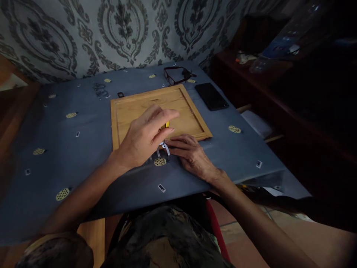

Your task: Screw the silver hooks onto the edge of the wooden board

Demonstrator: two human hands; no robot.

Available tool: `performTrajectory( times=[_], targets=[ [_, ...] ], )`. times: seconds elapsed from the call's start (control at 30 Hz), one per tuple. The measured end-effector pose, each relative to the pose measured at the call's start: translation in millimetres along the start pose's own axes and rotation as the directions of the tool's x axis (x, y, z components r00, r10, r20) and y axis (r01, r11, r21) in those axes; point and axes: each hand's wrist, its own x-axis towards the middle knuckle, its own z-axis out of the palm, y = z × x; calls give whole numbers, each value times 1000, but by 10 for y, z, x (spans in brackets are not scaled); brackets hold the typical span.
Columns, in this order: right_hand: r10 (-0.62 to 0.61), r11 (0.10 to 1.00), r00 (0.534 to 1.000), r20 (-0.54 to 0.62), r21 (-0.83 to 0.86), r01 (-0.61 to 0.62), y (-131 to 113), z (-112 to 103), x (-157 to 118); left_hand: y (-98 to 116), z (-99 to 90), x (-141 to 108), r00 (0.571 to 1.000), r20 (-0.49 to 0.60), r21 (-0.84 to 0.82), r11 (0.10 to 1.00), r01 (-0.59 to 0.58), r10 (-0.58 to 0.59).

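A framed wooden panel [156, 96], like a small cabinet door, lies on the cloth-covered table. At its near edge sits a silvery metal hinge [165, 147], with metal arms reaching over the cloth. My left hand [142, 136] is curled above it, thumb and fingers around a yellow-handled screwdriver [167, 124]; most of the tool is hidden by the hand. From the right, my right hand [192, 154] lies low against the panel's near edge, its fingertips holding the hinge. The exact contact of the screwdriver tip is too small to make out.
Beyond the panel lie eyeglasses [175, 76], and a black phone [211, 96] rests to its right. Small metal pieces [100, 90] and a dark small item [121, 95] are at the back left. Dark furniture on the right bears a plastic bottle [279, 46].
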Motion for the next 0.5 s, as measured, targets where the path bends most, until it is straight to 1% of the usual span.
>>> performTrajectory(
  times=[0.13, 0.3, 0.4, 0.5],
  targets=[
    [-5, 1000, 1000, -2, -8, 5, 8, 12, -6, 3, -10, -4, 1000, 13, 13, 1000, 10, -10],
    [-25, 1000, 1000, -14, -18, 25, 16, 17, -12, 23, -68, 20, 997, 70, -76, 996, 47, -41],
    [-38, 999, 999, -23, -22, 37, 18, 12, -9, 32, -93, 27, 993, 110, -134, 990, 47, -32],
    [-36, 999, 999, -28, -16, 36, 18, 9, -5, 32, -99, 28, 988, 150, -153, 987, 50, -27]
  ],
)
